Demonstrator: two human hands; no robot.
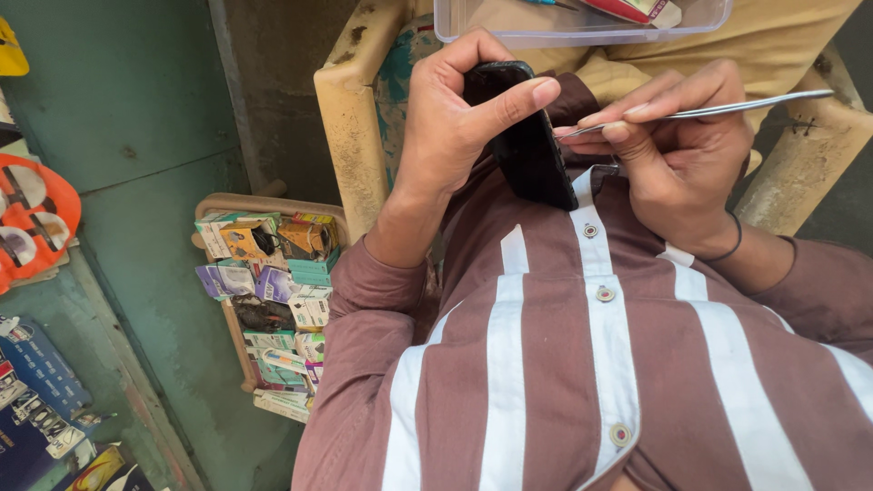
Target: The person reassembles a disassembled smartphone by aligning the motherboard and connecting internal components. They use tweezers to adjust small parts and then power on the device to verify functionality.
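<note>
My left hand (455, 127) grips a black phone (532, 155) held upright against my chest, thumb stretched across its top edge. My right hand (677, 150) pinches thin metal tweezers (709, 111), their tips touching the phone's right edge near my left thumb. The tweezers' long end points right. I wear a brown shirt with white stripes (564, 364).
A clear plastic box (582, 27) with small items rests on my lap at the top. A worn cream-coloured chair frame (350, 109) surrounds me. On the floor to the left stands a tray (268, 300) packed with small accessory boxes. More packets (36, 391) lie at the far left.
</note>
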